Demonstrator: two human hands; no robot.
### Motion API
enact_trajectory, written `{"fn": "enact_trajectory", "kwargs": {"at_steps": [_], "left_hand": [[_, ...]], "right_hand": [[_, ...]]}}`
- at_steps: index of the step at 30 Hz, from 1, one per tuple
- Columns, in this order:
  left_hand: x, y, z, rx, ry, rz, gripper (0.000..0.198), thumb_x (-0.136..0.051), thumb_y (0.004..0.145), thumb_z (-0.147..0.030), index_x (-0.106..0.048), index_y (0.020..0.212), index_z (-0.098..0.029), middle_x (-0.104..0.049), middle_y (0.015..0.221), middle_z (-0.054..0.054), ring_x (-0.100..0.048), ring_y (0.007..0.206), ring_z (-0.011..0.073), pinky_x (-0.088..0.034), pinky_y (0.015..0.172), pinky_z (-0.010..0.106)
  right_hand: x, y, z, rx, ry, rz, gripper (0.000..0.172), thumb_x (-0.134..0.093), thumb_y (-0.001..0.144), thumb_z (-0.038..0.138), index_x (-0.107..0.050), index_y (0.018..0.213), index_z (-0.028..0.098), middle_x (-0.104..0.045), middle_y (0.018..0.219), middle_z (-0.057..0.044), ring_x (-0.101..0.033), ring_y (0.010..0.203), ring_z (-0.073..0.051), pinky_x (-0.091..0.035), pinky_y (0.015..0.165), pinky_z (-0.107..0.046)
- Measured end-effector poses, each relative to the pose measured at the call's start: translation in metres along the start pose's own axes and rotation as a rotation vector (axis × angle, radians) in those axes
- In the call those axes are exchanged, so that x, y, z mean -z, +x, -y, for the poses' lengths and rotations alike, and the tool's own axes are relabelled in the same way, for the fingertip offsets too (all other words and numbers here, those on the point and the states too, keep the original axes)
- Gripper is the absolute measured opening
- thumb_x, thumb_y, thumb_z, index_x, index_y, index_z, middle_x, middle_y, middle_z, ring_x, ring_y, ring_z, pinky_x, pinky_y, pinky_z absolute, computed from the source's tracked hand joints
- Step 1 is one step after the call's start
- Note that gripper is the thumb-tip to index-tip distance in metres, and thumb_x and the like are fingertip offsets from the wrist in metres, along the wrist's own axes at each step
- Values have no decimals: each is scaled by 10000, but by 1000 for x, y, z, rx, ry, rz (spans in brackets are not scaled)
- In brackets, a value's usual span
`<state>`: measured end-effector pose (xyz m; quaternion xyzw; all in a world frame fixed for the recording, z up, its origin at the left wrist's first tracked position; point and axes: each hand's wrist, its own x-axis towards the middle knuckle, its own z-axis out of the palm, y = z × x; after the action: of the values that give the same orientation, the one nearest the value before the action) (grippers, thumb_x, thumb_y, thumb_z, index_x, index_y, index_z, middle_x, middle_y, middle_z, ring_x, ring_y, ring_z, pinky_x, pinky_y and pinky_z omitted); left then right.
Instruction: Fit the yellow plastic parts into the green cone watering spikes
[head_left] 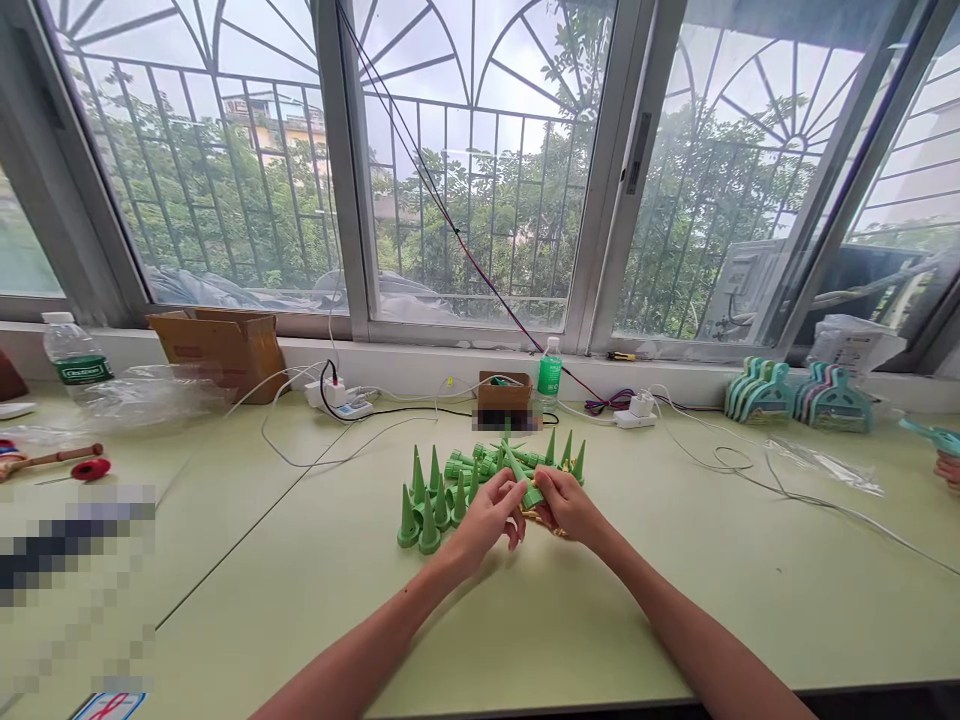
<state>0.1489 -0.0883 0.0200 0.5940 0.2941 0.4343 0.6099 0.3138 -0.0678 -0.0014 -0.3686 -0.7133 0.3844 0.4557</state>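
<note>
A green cone-shaped plastic spike (516,466) is held between both hands, its tip pointing up and away from me. My left hand (489,512) closes its thumb and fingers on one side of the spike. On its wide end, the fingers of my right hand (566,502) are closed. Several matching spikes stand upright left of my hands, such as one spike (407,520) at the front. More spikes (459,466) lie piled behind my hands. Small yellowish pieces (553,523) lie under my right hand, partly hidden and too small to name.
Behind the pile are a small cardboard box (517,398) and a green-labelled bottle (550,372). White cables and a power strip (351,408) run along the windowsill. Teal plastic dustpan-like items (757,392) stand back right. At the right edge, another person's hand (948,468) holds something teal.
</note>
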Motion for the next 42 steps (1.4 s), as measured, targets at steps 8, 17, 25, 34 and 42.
{"fn": "enact_trajectory", "kwargs": {"at_steps": [8,17,25,34,42], "left_hand": [[4,0,9,-149,292,-11,302,-530,899,-485,-451,857,-197,-439,524,-77,-444,412,85,-358,356,176],[2,-3,5,-249,463,2,228,-497,918,-347,-438,763,-191,-421,718,-35,-495,513,79,-380,433,197],[4,-2,8,-296,577,2,196,-475,929,-297,-448,769,-187,-464,799,-5,-513,579,90,-407,499,216],[7,1,11,-138,411,50,286,-515,908,-449,-422,790,-205,-476,547,-59,-478,438,100,-356,400,202],[5,5,13,-115,247,111,386,-546,880,-559,-435,828,-192,-526,470,-47,-497,367,105,-380,405,208]], "right_hand": [[1,-1,13,-9,-126,-5,579,-348,960,620,-391,549,215,-428,365,35,-387,342,-107,-316,411,-236],[0,-1,13,-26,-161,0,617,-344,951,591,-325,455,225,-391,334,21,-357,320,-103,-302,392,-241],[-1,-1,7,-51,-134,-2,563,-357,940,573,-354,502,219,-364,355,41,-307,318,-91,-237,366,-233],[-2,1,4,-63,-136,-30,535,-373,939,550,-335,520,220,-352,361,45,-306,321,-90,-236,356,-227],[-2,0,4,-91,-73,-28,540,-382,926,595,-362,533,225,-362,351,47,-324,282,-92,-245,323,-222]]}}
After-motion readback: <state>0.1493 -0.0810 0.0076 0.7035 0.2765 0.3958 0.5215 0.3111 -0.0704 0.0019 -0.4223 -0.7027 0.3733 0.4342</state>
